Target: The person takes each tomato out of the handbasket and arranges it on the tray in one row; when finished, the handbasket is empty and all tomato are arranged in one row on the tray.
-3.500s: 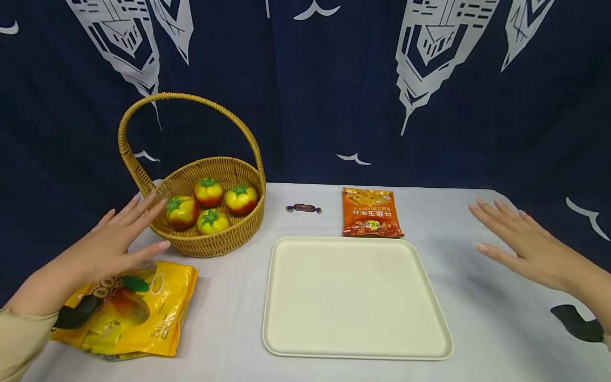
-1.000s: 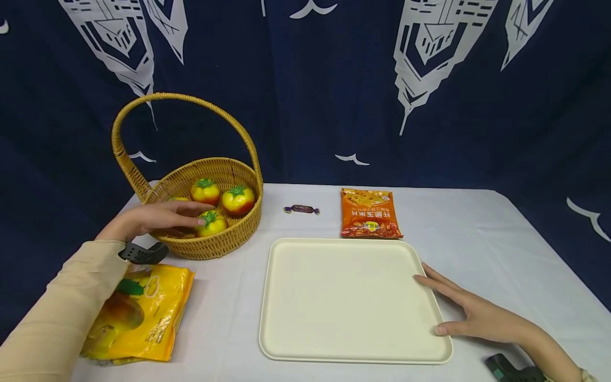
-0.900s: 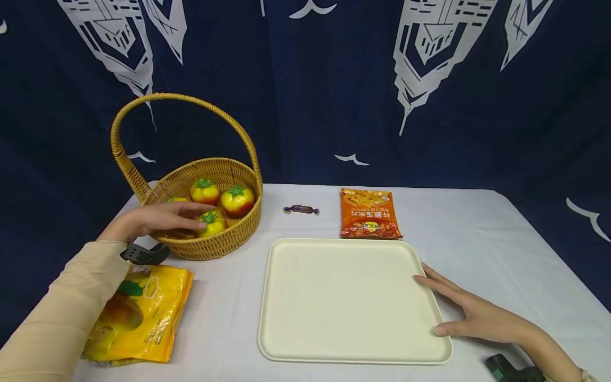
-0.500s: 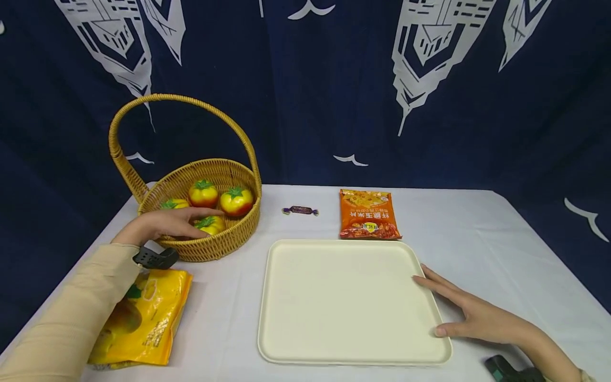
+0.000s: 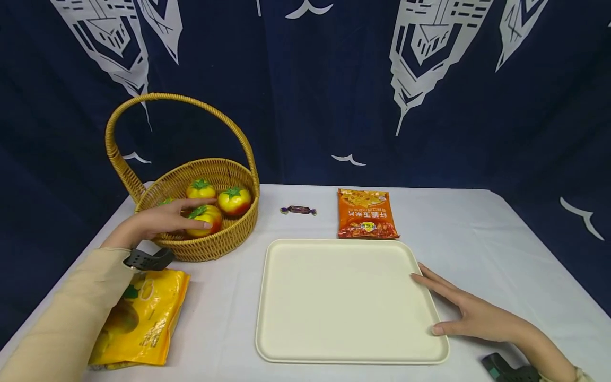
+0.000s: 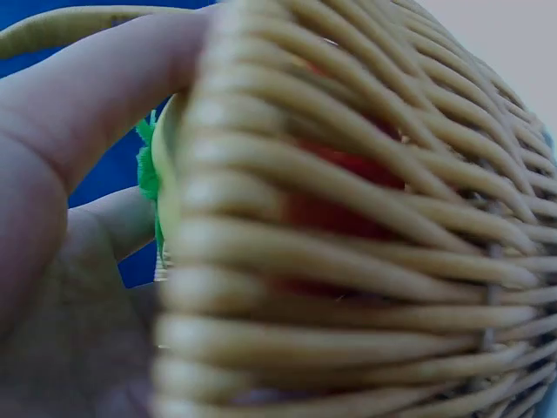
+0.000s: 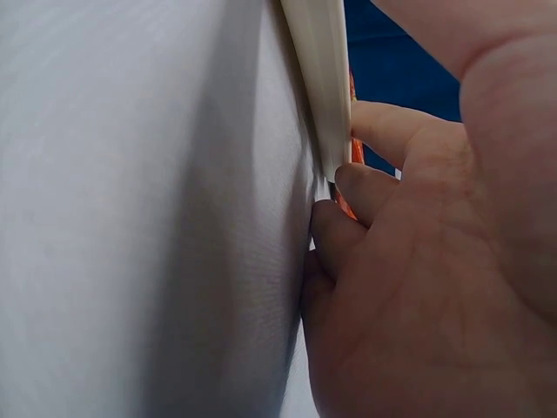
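My left hand (image 5: 164, 218) reaches over the near-left rim of the wicker basket (image 5: 229, 241) and grips a yellow-red fruit (image 5: 213, 218) with a green top, thumb in front and fingers behind. In the left wrist view the basket's wall (image 6: 348, 261) hides most of that fruit; its green leaves (image 6: 148, 170) show beside my hand (image 6: 52, 218). Two more fruits, one behind (image 5: 200, 190) and one at the right (image 5: 235, 202), lie inside; another is mostly covered by my hand. My right hand (image 5: 482, 315) rests its extended fingers and thumb on the right edge of the cream tray (image 5: 350, 302).
Below my left wrist lies a yellow bag (image 5: 148, 318), partly under the forearm. A small wrapped candy (image 5: 298, 210) sits right of the basket. Behind the tray is an orange snack bag (image 5: 366, 213). A dark blue curtain (image 5: 310, 106) hangs behind the white table (image 5: 477, 233).
My left hand has come from above the yellow bag into the basket and taken hold of the front fruit, which has turned. My right hand has moved left and down to the tray's edge.
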Demonstrator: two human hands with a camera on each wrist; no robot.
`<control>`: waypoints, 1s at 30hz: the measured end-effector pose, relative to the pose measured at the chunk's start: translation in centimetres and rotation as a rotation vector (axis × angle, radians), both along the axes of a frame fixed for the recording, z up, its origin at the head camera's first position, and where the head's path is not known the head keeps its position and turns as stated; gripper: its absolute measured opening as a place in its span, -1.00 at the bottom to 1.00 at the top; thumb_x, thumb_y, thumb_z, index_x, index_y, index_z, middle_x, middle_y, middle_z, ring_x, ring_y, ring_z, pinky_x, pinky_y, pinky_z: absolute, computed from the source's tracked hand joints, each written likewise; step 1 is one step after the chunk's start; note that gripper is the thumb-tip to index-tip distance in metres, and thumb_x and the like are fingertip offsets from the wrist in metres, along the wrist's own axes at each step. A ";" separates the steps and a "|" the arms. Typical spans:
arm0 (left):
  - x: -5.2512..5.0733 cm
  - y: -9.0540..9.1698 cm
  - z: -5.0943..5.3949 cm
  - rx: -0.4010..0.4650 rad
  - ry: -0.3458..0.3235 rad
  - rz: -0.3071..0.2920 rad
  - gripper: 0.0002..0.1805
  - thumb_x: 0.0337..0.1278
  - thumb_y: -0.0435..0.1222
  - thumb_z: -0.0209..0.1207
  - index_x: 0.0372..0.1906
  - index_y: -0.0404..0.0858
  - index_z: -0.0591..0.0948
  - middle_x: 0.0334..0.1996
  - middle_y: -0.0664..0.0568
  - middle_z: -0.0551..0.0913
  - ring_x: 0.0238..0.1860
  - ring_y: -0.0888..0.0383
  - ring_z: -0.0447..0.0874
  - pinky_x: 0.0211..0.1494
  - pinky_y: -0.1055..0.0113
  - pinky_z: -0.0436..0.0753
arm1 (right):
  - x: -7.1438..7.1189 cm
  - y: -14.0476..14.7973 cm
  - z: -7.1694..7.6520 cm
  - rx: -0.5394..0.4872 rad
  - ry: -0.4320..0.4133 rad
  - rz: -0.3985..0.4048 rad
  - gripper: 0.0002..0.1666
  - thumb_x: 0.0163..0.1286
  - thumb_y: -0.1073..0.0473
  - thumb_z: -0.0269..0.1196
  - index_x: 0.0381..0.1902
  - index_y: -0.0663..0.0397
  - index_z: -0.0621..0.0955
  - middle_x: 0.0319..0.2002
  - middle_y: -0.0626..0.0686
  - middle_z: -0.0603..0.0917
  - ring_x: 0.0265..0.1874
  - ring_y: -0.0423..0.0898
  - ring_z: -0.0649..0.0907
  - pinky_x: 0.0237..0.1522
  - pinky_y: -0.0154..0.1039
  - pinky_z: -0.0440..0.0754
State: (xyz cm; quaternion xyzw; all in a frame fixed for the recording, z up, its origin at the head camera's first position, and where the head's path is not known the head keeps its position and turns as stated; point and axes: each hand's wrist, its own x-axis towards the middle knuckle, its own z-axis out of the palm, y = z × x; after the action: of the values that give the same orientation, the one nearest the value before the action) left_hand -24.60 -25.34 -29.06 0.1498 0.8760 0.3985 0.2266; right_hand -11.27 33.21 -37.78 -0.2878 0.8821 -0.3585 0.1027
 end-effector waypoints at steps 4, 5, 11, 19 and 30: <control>0.4 -0.3 1.1 0.065 0.025 0.008 -0.21 0.23 -0.14 0.16 0.46 -0.20 0.06 0.32 -0.36 0.04 0.17 -0.25 0.22 0.12 -0.05 0.40 | 0.1 -0.1 0.2 0.014 0.002 -0.010 0.00 0.13 0.02 0.38 0.45 -0.06 0.14 0.44 0.24 -0.11 0.29 -0.53 -0.12 0.03 -0.72 -0.05; 0.5 -0.3 1.5 0.079 0.032 0.012 -0.22 0.23 -0.15 0.15 0.46 -0.18 0.06 0.31 -0.34 0.06 0.15 -0.23 0.26 0.11 -0.04 0.43 | 0.0 -0.1 0.2 0.019 0.005 -0.010 0.00 0.13 0.02 0.38 0.45 -0.06 0.14 0.44 0.25 -0.10 0.29 -0.53 -0.11 0.04 -0.71 -0.05; 1.5 0.7 4.5 0.151 0.117 0.029 -0.30 0.28 -0.14 0.10 0.44 -0.06 0.08 0.22 -0.17 0.23 0.12 -0.12 0.25 0.13 -0.09 0.36 | -0.5 -0.5 0.6 0.057 0.024 -0.015 0.02 0.13 -0.03 0.37 0.46 -0.09 0.12 0.43 0.24 -0.09 0.29 -0.51 -0.11 0.07 -0.65 -0.05; 3.4 6.7 8.1 0.297 0.173 0.027 -0.33 0.22 -0.10 0.16 0.40 0.18 0.19 0.19 0.01 0.32 0.10 0.00 0.28 0.11 0.09 0.38 | -0.5 -0.5 0.7 0.094 0.012 -0.046 0.04 0.11 -0.10 0.37 0.46 -0.15 0.11 0.44 0.20 -0.08 0.28 -0.51 -0.10 0.10 -0.55 0.03; 2.3 19.3 3.8 0.462 0.091 -0.149 -0.24 0.12 -0.18 0.25 0.41 -0.01 0.21 0.10 -0.03 0.41 0.01 -0.04 0.40 0.07 0.12 0.45 | 0.3 -0.2 0.1 -0.024 -0.032 -0.024 0.07 0.13 0.04 0.38 0.47 0.00 0.05 0.40 0.36 -0.10 0.28 -0.56 -0.12 0.06 -0.73 -0.07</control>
State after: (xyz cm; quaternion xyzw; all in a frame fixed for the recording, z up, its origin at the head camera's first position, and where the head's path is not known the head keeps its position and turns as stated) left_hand -22.26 -5.99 -25.27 0.2799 0.7575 0.5632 0.1752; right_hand -10.96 33.06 -37.66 -0.2727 0.8794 -0.3748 0.1092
